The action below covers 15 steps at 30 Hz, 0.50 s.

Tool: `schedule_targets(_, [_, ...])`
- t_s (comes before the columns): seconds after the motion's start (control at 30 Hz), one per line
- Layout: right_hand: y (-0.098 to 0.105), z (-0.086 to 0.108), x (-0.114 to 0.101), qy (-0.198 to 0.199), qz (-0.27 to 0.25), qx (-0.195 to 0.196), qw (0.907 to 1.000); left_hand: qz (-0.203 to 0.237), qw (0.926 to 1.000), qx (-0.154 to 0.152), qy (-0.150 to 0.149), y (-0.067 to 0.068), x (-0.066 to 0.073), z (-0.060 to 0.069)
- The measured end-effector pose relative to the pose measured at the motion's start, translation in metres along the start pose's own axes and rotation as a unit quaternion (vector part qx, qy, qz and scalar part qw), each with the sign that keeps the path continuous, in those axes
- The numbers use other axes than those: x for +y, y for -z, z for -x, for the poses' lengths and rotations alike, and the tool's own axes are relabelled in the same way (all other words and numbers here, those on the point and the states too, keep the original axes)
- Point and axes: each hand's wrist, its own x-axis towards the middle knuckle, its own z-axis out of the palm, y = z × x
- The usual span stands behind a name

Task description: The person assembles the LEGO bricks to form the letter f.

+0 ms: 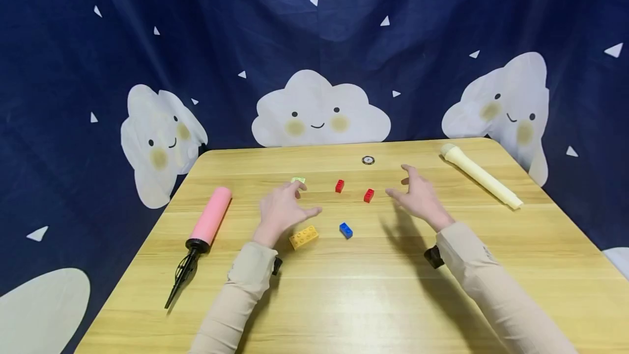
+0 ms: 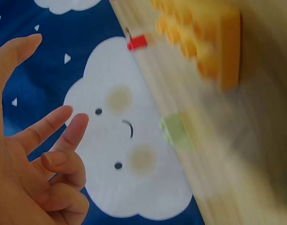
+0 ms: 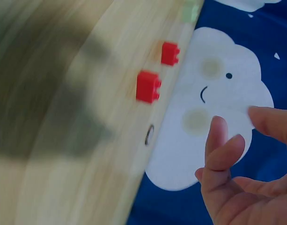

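Above the wooden table (image 1: 383, 299), the left hand (image 1: 284, 206) has its thumb and fingers parted in a loose arc, holding nothing. The yellow toy brick (image 1: 304, 237) lies just on the near side of its thumb, a pale green brick (image 1: 298, 180) just beyond its fingertips. The right hand (image 1: 417, 195) also grips nothing — thumb and forefinger well apart. Two red bricks (image 1: 369, 195) and a blue brick (image 1: 346, 230) lie between the hands; farther back is a round disc (image 1: 368, 160).

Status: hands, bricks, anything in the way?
Left hand and right hand empty, over the table. Yellow brick, blue brick, two red bricks lying apart. No obstruction seen; pink pump off left.
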Motion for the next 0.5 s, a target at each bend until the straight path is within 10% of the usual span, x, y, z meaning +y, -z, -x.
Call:
schedule_targets(0.27, [-0.016, -0.005, 0.001, -0.055, -0.151, -0.046, 0.9860, 0.118, 0.9902, -0.071, -0.023, -0.019, 0.023, 0.006])
schedule_targets(0.5, [-0.040, -0.013, 0.008, -0.116, -0.227, -0.037, 0.9664, 0.273, 0.9522, -0.138, -0.007, -0.032, 0.034, 0.010])
